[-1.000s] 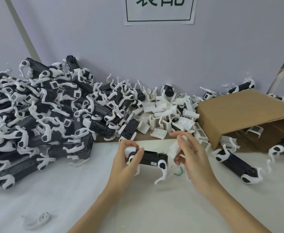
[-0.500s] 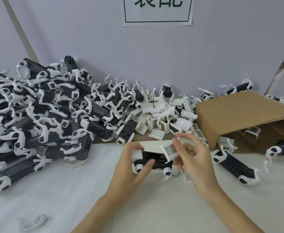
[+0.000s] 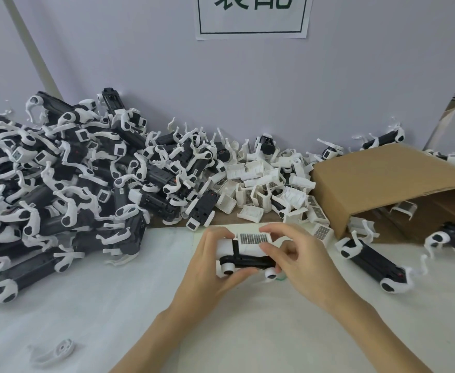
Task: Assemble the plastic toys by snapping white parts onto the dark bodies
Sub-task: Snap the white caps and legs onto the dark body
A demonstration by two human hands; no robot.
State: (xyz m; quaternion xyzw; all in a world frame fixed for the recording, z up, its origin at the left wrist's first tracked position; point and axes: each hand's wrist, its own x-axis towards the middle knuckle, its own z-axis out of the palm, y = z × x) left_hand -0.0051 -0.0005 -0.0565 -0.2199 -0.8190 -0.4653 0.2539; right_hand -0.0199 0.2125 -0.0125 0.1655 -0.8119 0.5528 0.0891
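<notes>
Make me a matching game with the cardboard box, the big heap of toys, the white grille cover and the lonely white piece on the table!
Things:
1. cardboard box
2. heap of dark toy bodies
3. white grille cover
4. loose white part

Places:
A. lying alone, near left on the table
B. held on a dark toy body by left hand and right hand
C. lying on its side, on the right
D. piled against the wall, on the left

Pairs: 1-C, 2-D, 3-B, 4-A
</notes>
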